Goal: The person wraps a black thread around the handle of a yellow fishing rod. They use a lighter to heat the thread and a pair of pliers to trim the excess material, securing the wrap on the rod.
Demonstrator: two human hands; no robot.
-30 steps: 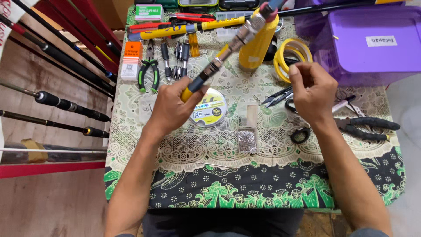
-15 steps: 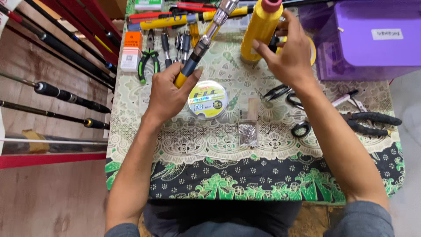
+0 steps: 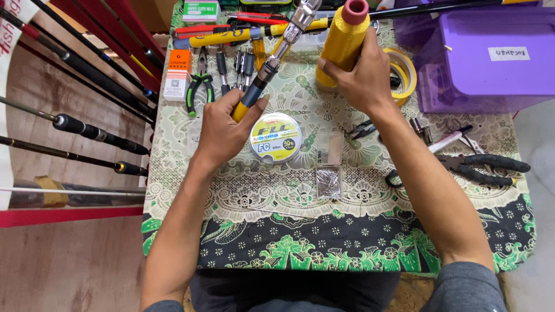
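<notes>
Thread-wrapping work on a fishing rod looks to be at an early stage. The left hand [image 3: 222, 124] is closed around the yellow-and-black rod handle [image 3: 254, 95], holding it slanted up and away over the table [image 3: 370, 242], with the silver reel seat [image 3: 292, 32] pointing toward the far edge. The right hand [image 3: 364, 78] is wrapped around a tall cone of yellow thread [image 3: 342, 43] that stands upright on the patterned cloth, fingers curled about its lower half. Rod and cone are near each other but apart. No thread can be seen running from the cone to the rod, so by my reading nothing is wound on yet; taking hold of both things is done, and leading the thread across and wrapping it is left.

A round spool of fluorocarbon line [image 3: 276, 137] lies flat just beside the left hand, and a small clear packet [image 3: 329, 182] with metallic bits lies near the table's middle. Black-handled pliers [image 3: 483, 167] rest by the right forearm, green-handled pliers [image 3: 199, 86] sit at the far left of the cloth, a roll of yellow tape [image 3: 404, 69] lies behind the right hand, and a purple plastic box [image 3: 491, 58] fills the far right corner. Dark rods [image 3: 87, 130] lean at the left.

The rod's upper part is cut off by the picture's top edge. The right palm hides where the thread end lies, and a fine strand would be hard to make out anyway. The packet's contents are too small to name.
</notes>
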